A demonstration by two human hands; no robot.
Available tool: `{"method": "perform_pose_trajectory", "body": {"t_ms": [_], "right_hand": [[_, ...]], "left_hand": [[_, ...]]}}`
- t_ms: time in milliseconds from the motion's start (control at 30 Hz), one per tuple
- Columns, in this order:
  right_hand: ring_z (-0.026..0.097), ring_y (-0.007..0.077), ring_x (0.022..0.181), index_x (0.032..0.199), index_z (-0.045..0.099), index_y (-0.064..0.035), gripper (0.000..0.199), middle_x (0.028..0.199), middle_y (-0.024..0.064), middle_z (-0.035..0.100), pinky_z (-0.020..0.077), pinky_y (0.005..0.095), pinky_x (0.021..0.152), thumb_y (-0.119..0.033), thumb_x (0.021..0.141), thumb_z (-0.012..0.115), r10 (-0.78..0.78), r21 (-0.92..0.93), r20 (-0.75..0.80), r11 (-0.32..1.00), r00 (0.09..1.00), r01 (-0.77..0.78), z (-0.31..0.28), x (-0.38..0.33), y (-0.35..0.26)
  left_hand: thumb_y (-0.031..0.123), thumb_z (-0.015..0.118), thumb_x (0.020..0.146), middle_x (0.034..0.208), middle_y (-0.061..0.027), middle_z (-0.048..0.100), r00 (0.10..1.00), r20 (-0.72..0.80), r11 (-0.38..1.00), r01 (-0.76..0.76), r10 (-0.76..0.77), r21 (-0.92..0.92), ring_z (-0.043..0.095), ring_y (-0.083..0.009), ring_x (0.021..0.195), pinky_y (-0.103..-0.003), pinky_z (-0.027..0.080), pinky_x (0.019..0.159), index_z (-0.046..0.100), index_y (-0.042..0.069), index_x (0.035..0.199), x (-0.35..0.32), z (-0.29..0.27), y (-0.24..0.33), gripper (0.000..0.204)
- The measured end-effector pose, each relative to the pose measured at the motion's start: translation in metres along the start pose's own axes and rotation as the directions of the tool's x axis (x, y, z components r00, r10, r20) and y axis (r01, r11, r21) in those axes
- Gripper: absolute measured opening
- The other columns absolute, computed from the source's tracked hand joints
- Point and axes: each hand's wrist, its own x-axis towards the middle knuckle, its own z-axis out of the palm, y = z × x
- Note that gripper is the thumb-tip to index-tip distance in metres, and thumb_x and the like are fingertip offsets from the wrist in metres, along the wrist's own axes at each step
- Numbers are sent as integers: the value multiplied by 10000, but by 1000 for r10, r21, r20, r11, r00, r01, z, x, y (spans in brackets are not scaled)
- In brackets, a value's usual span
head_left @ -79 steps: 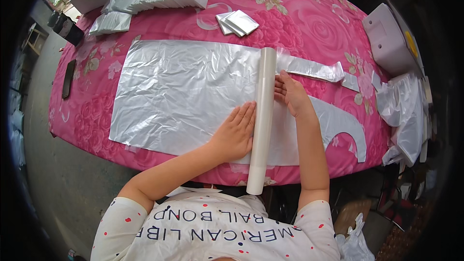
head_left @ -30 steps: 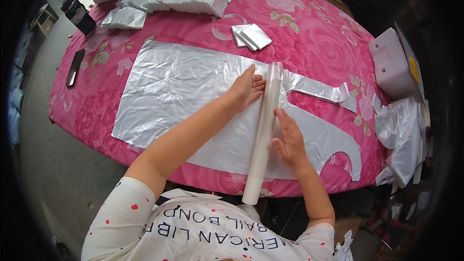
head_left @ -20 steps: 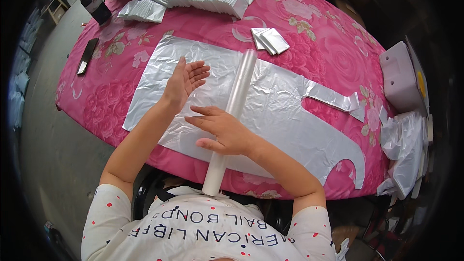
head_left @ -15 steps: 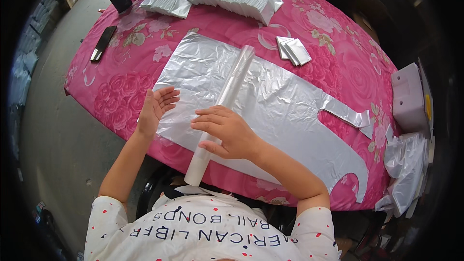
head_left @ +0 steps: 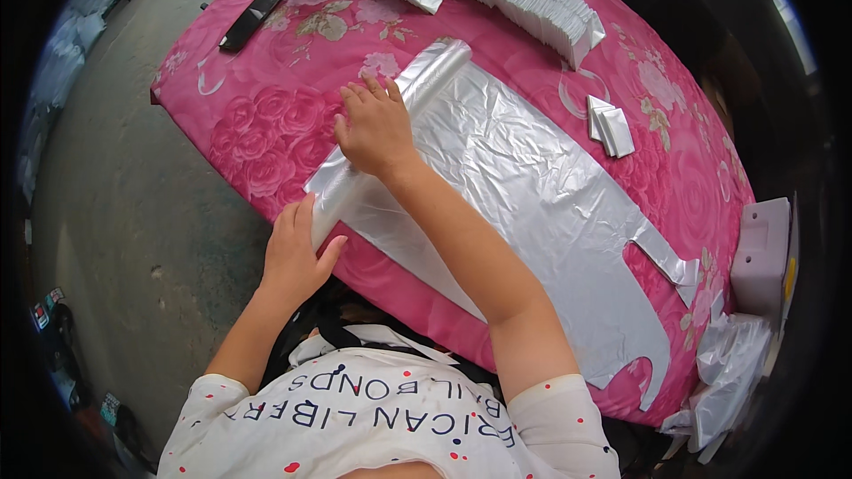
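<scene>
Long, pale translucent plastic tube [head_left: 443, 74] lies slantwise across the left end of the thin, crinkled silvery-white plastic sheet [head_left: 532, 204], flat on the pink rose-print tablecloth [head_left: 257, 146]; sheet's cut-out end and strap are off to the right. Right hand [head_left: 377, 129] palm down over tube's middle, fingers loosely spread, not wrapped round it. Left hand [head_left: 302, 244] half open at tube's near end, thumb well apart from fingers; can't tell if it grips. Step looks like flattening the sheet with the tube. To do it well: push evenly at both ends, keep tube square to the long edges, press lightly so film doesn't drag; upper half beside the tube looks most creased, so work there more.
</scene>
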Motion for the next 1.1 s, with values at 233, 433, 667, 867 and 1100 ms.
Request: {"method": "perform_pose_trajectory", "body": {"t_ms": [233, 433, 667, 867, 1100], "right_hand": [[237, 363, 1323, 1361, 208, 71, 730, 1416, 266, 206, 163, 453, 1095, -120, 736, 533, 485, 346, -381, 864, 787, -365, 13, -23, -8], [562, 208, 909, 1314, 264, 2, 699, 1100, 141, 499, 498, 366, 805, -137, 734, 628, 516, 913, 329, -388, 791, -127, -59, -51, -4], [569, 152, 770, 1215, 343, -24, 579, 886, 72, 521, 521, 306, 712, -125, 739, 658, 634, 977, 172, -210, 754, -46, -120, -92, -3], [582, 168, 794, 1160, 368, 15, 516, 940, 117, 533, 516, 322, 692, -131, 771, 674, 727, 992, 38, 56, 685, -115, -102, -128, -4], [586, 176, 831, 1169, 371, 30, 532, 920, 108, 554, 499, 297, 708, -144, 770, 677, 808, 985, 164, -164, 566, -51, -133, -159, 53]], "left_hand": [[178, 760, 679, 961, -187, 592, 965, 155, 910, 252, -211, -329, 597, -294, 875, -372, 478, 767, 381, -62, 1265, 5, 0, -4, 738], [348, 734, 732, 926, -127, 624, 711, 655, -160, 699, 256, -697, 636, -163, 755, -304, 552, 686, 401, -67, 1262, -5, 3, 20, 750], [467, 564, 791, 1020, -209, 569, 553, 652, -119, 802, 518, -586, 621, -235, 860, -371, 546, 719, 232, -94, 1355, 4, 21, 53, 861], [327, 518, 901, 935, -97, 579, 875, 467, 611, 302, 127, -732, 580, -148, 772, -270, 478, 686, 422, 10, 1242, -1, 45, 80, 475], [300, 544, 896, 803, -51, 558, 510, 840, 482, 698, 185, -530, 561, -114, 638, -270, 495, 609, 491, 33, 1102, -21, 33, 55, 341]]}}
